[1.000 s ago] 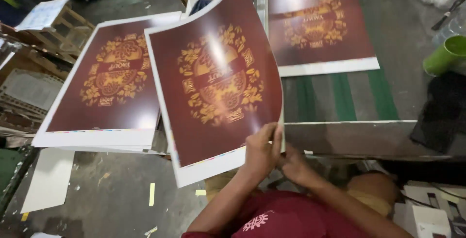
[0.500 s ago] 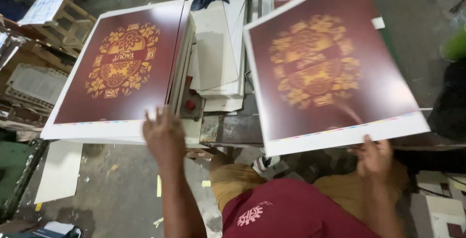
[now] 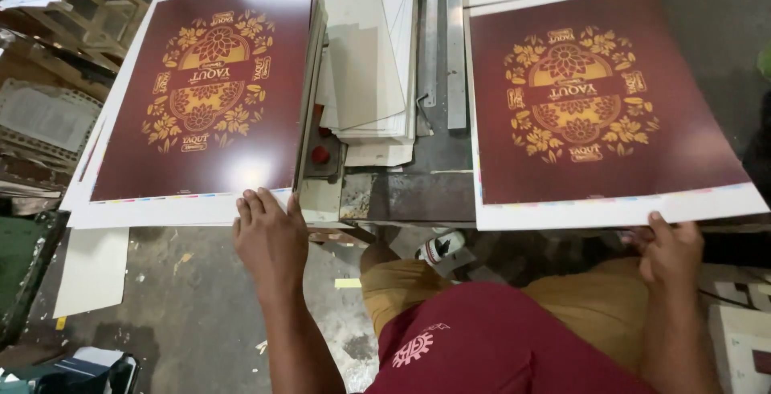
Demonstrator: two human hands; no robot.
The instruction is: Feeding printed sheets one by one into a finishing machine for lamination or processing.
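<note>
Printed sheets (image 3: 602, 105) (hands (image 3: 269, 237) at edges)

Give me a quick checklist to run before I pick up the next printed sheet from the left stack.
1. Left hand at the near edge of the left stack: ok, fingers on the white margin.
2. Right hand free: not ok, it touches the near edge of the right sheet.
3. Right sheet lying flat: ok; its near edge overhangs the table.
4. Only one sheet under the left fingers: cannot tell.
5. White boards between the piles clear of both: ok.
</note>
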